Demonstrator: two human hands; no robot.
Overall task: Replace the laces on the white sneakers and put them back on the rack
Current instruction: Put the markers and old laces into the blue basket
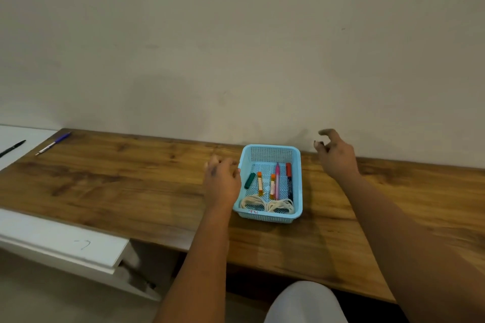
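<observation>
Two coils of white laces (253,203) (280,206) lie at the near end of a light blue perforated basket (265,216) on the wooden tabletop. My left hand (221,178) is at the basket's left rim, slightly blurred, fingers loosely curled and thumb against the rim, holding nothing that I can see. My right hand (337,156) hovers above the table to the right of the basket, near the wall, fingers loosely curled and empty. No sneakers or rack are in view.
The basket also holds a green cap (249,180), two orange tubes (259,184), a pink pen (277,181) and a red-capped marker (289,181). A blue pen (53,143) and a black pen (12,148) lie far left. A white board (60,244) sits below the wooden table (131,178).
</observation>
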